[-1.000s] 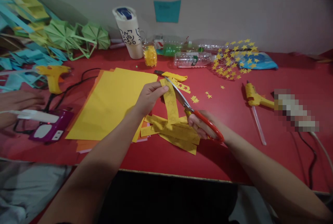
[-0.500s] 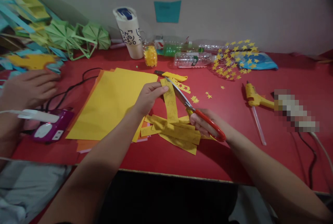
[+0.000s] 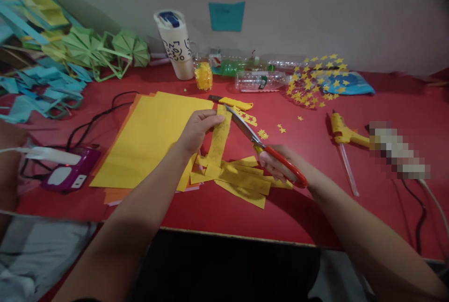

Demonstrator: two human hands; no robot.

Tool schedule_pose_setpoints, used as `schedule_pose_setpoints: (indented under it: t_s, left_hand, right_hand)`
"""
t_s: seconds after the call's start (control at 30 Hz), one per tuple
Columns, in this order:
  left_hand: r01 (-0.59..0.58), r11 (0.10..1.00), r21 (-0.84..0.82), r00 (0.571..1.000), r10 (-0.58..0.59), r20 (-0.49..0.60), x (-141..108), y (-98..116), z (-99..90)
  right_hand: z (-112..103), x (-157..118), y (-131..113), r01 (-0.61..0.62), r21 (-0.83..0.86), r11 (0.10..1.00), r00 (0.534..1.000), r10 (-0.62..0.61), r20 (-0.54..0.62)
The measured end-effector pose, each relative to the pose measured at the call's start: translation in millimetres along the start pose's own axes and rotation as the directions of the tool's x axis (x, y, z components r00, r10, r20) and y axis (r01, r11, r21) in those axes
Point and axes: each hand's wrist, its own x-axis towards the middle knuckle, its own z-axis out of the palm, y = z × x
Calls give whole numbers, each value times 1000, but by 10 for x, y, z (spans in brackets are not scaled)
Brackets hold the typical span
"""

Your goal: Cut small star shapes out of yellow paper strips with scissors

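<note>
Pinched between the thumb and fingers of my left hand [image 3: 200,129] is the upper end of a yellow paper strip [image 3: 219,142] with pencil marks. My right hand [image 3: 277,161] is closed around the red handles of the scissors [image 3: 285,164]. Their blades point up and left, with the tips at the strip's top right edge. Below lies a loose pile of yellow strips [image 3: 245,180]. A strip with star-shaped holes [image 3: 247,117] and a yellow cutter [image 3: 235,103] lie just behind the blades. Small cut stars [image 3: 262,133] rest to the right.
Large yellow sheets [image 3: 147,138] lie left on the red table [image 3: 196,213]. Behind stand a white tumbler [image 3: 178,49] and bottles [image 3: 261,81]. A glue gun [image 3: 342,129] is at right; a purple power strip [image 3: 68,171] and another person's arm [image 3: 9,166] are at left.
The held strip's lower end has swung left. The other person's hand, with a yellow object, has left the blue paper at the left. My hands have barely shifted.
</note>
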Motion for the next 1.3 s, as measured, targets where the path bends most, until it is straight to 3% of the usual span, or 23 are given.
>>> schedule_pose_setpoints:
  t_s: [0.47,0.7,0.87,0.97,1.1,1.2,1.3]
  left_hand:
    - [92,990,110,990,-103,98,19,131,-178]
    - [215,946,-243,975,-221,5,70,101,-120]
    - [149,922,-358,989,-139,55,31,63,-9]
    - [119,961,-248,993,-113,39,35,44,9]
    - [75,996,56,997,-76,22,36,15,27]
    - [46,955,293,980,-100,171,-21,6,99]
    - [50,903,428,910,-217,353,-95,0,209]
  right_hand:
    - [-32,30,32,1,-37,999,1000,-2,-6]
    - [-40,49,139,90,145,985,992,-101,70]
    - [-18,49,152,71,175,982,995,-83,62]
    - [-4,41,123,92,130,987,996,-89,-26]
    - [16,44,76,114,60,992,967,-98,-234]
    - [37,65,49,121,58,991,920,-90,-381]
    - [61,81,22,135,81,988,907,-90,-411]
